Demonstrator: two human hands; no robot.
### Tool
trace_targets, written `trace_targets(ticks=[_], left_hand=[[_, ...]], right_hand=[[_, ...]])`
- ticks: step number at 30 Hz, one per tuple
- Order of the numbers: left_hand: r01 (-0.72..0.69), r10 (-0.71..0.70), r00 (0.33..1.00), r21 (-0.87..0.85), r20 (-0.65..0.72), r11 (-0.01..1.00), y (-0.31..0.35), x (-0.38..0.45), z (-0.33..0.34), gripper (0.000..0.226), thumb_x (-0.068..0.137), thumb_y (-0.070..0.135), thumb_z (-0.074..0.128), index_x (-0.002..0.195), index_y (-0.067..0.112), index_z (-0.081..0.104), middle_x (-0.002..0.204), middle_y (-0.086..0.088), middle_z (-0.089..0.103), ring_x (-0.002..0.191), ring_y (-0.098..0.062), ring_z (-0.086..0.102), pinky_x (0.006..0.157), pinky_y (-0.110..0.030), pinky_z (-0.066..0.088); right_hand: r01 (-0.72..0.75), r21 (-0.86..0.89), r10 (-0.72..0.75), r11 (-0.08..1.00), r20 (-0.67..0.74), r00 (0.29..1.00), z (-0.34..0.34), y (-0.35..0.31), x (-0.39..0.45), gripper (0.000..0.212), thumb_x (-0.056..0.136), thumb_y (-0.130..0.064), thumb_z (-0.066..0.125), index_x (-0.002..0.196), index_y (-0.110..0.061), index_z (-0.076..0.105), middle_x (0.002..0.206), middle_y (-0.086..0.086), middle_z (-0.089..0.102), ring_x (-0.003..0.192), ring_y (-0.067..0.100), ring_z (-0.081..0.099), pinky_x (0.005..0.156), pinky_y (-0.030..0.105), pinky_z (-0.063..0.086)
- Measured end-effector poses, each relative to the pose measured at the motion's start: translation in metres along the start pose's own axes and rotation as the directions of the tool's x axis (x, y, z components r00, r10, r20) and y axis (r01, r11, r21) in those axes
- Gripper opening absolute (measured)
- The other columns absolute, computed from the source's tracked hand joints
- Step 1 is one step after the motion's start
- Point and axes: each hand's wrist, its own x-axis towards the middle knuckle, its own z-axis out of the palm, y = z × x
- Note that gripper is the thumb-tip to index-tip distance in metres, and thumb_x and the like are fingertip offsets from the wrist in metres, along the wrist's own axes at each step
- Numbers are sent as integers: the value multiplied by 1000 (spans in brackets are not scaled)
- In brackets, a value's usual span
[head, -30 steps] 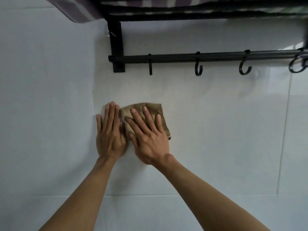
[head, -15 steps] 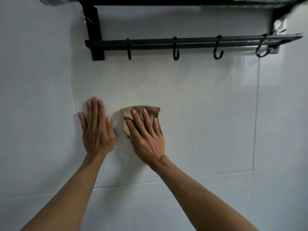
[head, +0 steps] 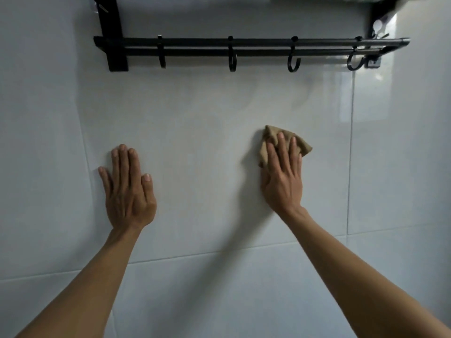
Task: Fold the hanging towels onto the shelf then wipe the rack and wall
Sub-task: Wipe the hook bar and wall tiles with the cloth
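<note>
Head view shows the wall-wiping step: the right hand [head: 283, 176], fingers straight, presses a tan cloth [head: 268, 142] flat on the tiled wall [head: 207, 123] right of centre. The left hand [head: 128, 189] lies spread, bracing. Next likely calls for sweeping onward below the rack [head: 244, 46].

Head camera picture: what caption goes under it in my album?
Right hand wipes wall with tan cloth; left hand rests flat.

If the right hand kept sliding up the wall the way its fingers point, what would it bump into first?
Bare tiled wall first, then most likely the black rack bar, near the third hook. The right hand presses a tan cloth flat ahead of it.
</note>
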Motion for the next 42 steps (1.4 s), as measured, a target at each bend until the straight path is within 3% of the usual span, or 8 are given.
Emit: trace_targets(ticks=[7, 10, 16, 18, 28, 32, 36, 42], left_hand=[[-30, 29, 998, -24, -49, 999, -4, -12, 3, 58, 104, 27, 29, 156, 2, 21, 165, -15, 18, 154, -25, 11, 124, -52, 3], [-45, 43, 997, -32, -63, 998, -6, -19, 3, 57, 103, 24, 30, 156, 2, 23, 164, -15, 19, 154, -26, 13, 124, -52, 5], [-40, 38, 997, -37, -69, 998, -12, -36, 3, 56, 104, 23, 28, 156, 3, 25, 164, -14, 21, 153, -25, 15, 124, -52, 8], [-41, 38, 997, -43, -72, 998, -13, -36, 4, 56, 103, 22, 29, 155, 3, 26, 164, -14, 22, 153, -25, 16, 124, -52, 9], [-114, 104, 991, -118, -87, 986, -27, -38, 3, 51, 104, 13, 31, 153, -1, 30, 162, -16, 26, 152, -29, 20, 124, -49, 9], [-146, 141, 989, -187, -39, 971, -40, -38, -1, 52, 100, 2, 34, 152, -3, 32, 161, -18, 27, 152, -28, 18, 125, -47, 10], [-193, 206, 978, -244, 27, 950, -47, -41, -11, 61, 92, -2, 41, 152, -4, 29, 162, -18, 24, 153, -31, 14, 125, -45, 7], [-83, 130, 983, -313, 132, 946, -39, -42, -26, 63, 90, -2, 35, 152, -2, 30, 163, -16, 23, 153, -29, 13, 122, -56, 17]], right_hand=[[-229, 20, 229, 973, -23, 973, -25, 92, -34, 51, 102, -14, 40, 151, -1, 40, 160, 24, 30, 148, 52, 21, 123, 55, 18], [-352, 104, 353, 930, 8, 935, -27, 88, -60, 52, 104, -17, 36, 154, -3, 36, 163, 20, 26, 151, 48, 15, 124, 54, 17], [-473, 229, 487, 850, -4, 873, -6, 40, -97, 58, 98, 7, 43, 154, -5, 35, 164, 16, 24, 153, 42, 10, 120, 61, 22], [-432, 260, 449, 864, -7, 893, 4, 10, -108, 65, 90, 16, 40, 153, -1, 36, 163, 18, 25, 153, 38, 8, 123, 57, 14], [-140, 397, 100, 907, 121, 988, 42, -190, -129, 58, 93, -6, 41, 151, -6, 43, 164, 16, 26, 155, 38, 7, 125, 51, 6], [-138, 379, 73, 915, 181, 981, 46, -227, -125, 62, 91, -4, 51, 152, -9, 42, 165, 12, 23, 156, 32, 6, 126, 48, 2], [8, 461, -138, 887, 248, 959, 44, -240, -130, 66, 89, 0, 50, 153, -14, 41, 167, 3, 20, 157, 28, 5, 125, 51, 4], [-193, 647, -93, 737, 380, 920, 31, -237, -125, 63, 91, 10, 48, 150, -12, 46, 165, 2, 27, 157, 24, 7, 124, 54, 11]])
